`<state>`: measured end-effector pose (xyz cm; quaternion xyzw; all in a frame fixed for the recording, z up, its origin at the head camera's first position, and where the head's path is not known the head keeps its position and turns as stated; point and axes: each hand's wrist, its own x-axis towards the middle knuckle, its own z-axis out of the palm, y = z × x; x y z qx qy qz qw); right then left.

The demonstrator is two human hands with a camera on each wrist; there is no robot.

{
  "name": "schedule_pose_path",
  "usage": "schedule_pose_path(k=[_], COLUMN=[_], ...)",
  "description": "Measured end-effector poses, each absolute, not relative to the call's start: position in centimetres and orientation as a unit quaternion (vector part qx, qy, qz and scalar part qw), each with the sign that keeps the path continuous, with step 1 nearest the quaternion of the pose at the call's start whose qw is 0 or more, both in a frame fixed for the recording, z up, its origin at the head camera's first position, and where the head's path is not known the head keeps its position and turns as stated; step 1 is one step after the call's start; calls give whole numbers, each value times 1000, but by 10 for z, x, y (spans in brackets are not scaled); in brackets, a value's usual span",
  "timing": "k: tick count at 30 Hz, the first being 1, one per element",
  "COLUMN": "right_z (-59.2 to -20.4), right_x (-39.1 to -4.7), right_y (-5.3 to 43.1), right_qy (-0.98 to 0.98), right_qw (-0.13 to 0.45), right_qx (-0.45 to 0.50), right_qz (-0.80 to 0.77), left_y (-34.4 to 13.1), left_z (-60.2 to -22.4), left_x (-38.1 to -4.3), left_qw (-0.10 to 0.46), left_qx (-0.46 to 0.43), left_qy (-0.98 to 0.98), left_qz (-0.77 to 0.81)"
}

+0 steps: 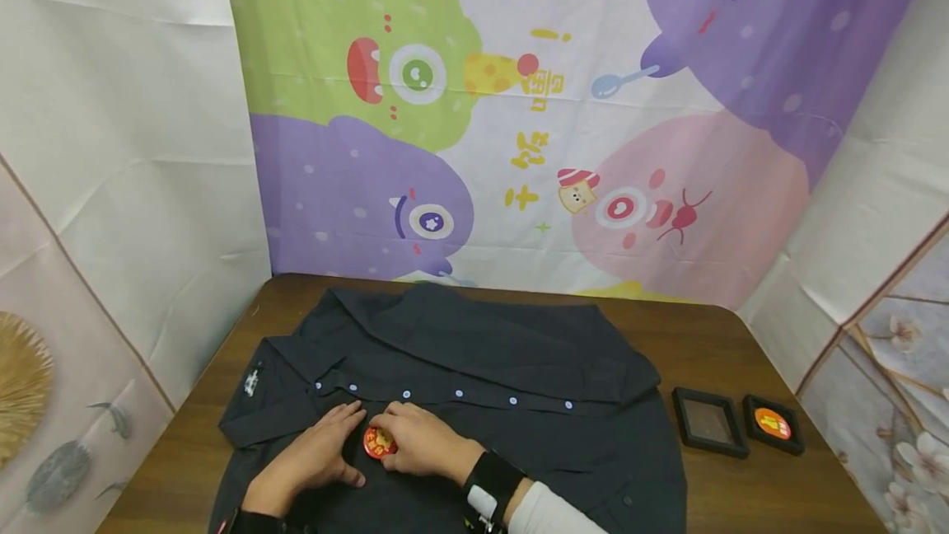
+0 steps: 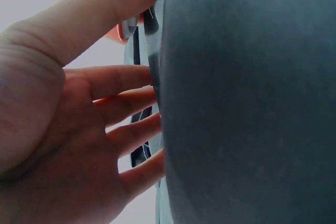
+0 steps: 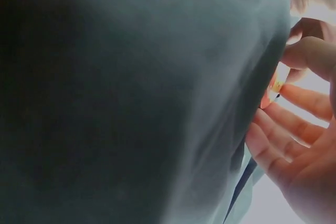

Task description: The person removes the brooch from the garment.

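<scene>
The right hand (image 1: 426,442) has a small pinch on a round red badge (image 1: 378,442). The badge sits at the tips of that hand, with the thumb on the near edge and fingers on the far edge. Its red and gold face points up and shows well past the fingers. In the right wrist view, the badge is between the thumb and fingers, right by the cloth.

The badge is on or just over a dark shirt (image 1: 578,468); I cannot tell if its back is touching. It is on the near side of a row of pale buttons (image 1: 406,395).

The left hand (image 1: 315,452) is just to the left of the badge and does not hold it. Its fingers are nearly straight and spread, with the tips on the shirt and the thumb held out wide.

The shirt is spread flat on a brown table (image 1: 704,344). Over on the right are two black boxes (image 1: 715,449), side by side, and one has an orange disc (image 1: 773,423) in it.
</scene>
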<state>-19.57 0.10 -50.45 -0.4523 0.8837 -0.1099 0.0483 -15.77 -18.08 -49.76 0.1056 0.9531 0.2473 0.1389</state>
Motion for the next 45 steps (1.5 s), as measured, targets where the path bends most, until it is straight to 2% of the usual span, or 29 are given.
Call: schedule_pose_path(k=[10, 45], right_z=[-503, -501], right_x=[-195, -197], right_y=[4, 20], right_qy=[879, 886], right_qw=[45, 33], right_qx=[-457, -425], right_qz=[-125, -182], left_y=[-180, -173], left_z=[-499, -497], left_x=[-160, -155], left_qw=[153, 88], left_qx=[96, 98], left_qy=[955, 957], left_qz=[237, 257])
